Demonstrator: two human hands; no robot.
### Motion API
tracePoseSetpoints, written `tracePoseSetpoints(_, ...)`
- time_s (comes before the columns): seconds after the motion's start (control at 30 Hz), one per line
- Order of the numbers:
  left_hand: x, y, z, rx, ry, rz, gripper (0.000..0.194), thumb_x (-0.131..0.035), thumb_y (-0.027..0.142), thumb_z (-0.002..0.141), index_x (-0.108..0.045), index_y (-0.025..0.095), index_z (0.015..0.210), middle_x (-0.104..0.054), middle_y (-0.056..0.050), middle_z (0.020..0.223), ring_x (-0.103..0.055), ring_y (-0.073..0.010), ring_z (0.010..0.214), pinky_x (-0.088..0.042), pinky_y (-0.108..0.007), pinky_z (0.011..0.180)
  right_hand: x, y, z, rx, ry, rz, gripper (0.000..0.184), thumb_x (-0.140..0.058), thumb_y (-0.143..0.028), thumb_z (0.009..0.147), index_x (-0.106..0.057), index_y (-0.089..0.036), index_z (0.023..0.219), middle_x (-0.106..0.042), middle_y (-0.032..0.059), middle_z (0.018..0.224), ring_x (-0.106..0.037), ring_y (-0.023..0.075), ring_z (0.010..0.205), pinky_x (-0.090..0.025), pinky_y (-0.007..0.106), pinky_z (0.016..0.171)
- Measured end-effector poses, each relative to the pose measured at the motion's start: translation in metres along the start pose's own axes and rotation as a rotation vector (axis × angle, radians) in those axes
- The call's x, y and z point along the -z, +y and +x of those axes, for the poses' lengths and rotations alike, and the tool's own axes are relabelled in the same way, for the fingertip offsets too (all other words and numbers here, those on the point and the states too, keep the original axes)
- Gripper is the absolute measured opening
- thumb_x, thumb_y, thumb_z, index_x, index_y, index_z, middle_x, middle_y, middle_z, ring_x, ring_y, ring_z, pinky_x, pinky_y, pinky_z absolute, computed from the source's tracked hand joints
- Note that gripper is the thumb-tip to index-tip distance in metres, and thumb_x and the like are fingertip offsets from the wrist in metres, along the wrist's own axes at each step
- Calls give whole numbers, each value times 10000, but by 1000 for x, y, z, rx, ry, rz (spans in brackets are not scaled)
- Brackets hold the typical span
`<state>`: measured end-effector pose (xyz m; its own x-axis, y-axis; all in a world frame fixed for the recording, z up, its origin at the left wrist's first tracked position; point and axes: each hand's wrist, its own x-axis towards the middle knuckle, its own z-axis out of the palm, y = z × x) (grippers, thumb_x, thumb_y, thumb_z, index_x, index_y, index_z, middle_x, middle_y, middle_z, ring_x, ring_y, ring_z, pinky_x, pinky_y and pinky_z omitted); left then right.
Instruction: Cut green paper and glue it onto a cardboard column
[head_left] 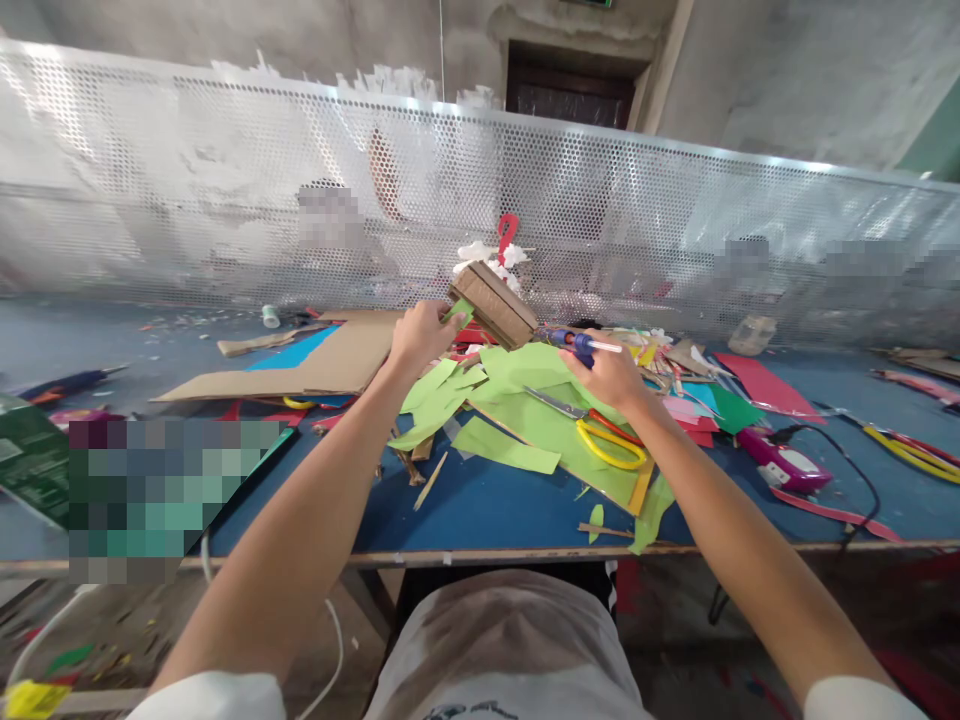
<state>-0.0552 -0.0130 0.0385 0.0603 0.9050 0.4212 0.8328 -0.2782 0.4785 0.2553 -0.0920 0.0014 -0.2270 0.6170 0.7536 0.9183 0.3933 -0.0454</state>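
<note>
My left hand (pixel 424 335) is closed at one end of a small brown cardboard box shape (pixel 499 303), which is tilted above the table. A bit of green paper (pixel 463 309) shows between the fingers and the cardboard. In my right hand (pixel 606 374) is a dark blue glue gun (pixel 568 340) with a clear glue stick poking out behind. Its nozzle points left, close to the lower right end of the cardboard; whether they touch I cannot tell. Below both hands lie pieces of light green paper (pixel 517 450) and scissors (pixel 611 445) with yellow and orange handles.
Flat cardboard (pixel 337 355) lies on the blue table at left, near a green box (pixel 34 455). At right are a purple device (pixel 787 465) with a black cord, red paper (pixel 769 385) and a jar (pixel 752 335). A perforated metal screen (pixel 442 180) stands along the back.
</note>
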Motion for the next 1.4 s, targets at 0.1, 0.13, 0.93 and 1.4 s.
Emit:
tracePoseSetpoints(0.1, -2, -3, 2, -24, 52, 12, 416, -515, 552, 956, -757, 246, 1102, -785, -81, 900, -712, -291, 985, -466, -345, 844, 2, -1, 0, 33, -20, 14, 391, -508, -502, 1040, -741, -190, 1074, -761, 142, 1069, -717, 295, 953, -494, 365, 774)
tracePoseSetpoints(0.13, -3, -4, 2, -28, 57, 14, 413, -518, 552, 955, -759, 250, 1102, -785, -80, 896, -711, -293, 985, -468, -347, 843, 2, -1, 0, 40, -24, 8, 389, -505, -499, 1040, -737, -188, 1073, -758, 143, 1074, -716, 293, 946, -491, 365, 771)
tracePoseSetpoints(0.93, -16, 39, -24, -166, 23, 204, 394, -486, 523, 1013, -698, 241, 1189, -782, -159, 1109, -707, -381, 1091, -476, -415, 876, 3, -18, 3, -7, 65, -46, 459, -450, -561, 1068, -703, -190, 978, -728, 129, 981, -698, 275, 852, -457, 353, 689)
tracePoseSetpoints(1.4, -25, 41, -24, -201, -14, 113, 360, -534, 520, 984, -723, 226, 1069, -794, -146, 1037, -730, -349, 1012, -480, -401, 862, 7, -8, 2, -162, 241, 369, 526, -475, -737, 984, -641, -241, 932, -679, 62, 808, -659, 253, 802, -536, 388, 774)
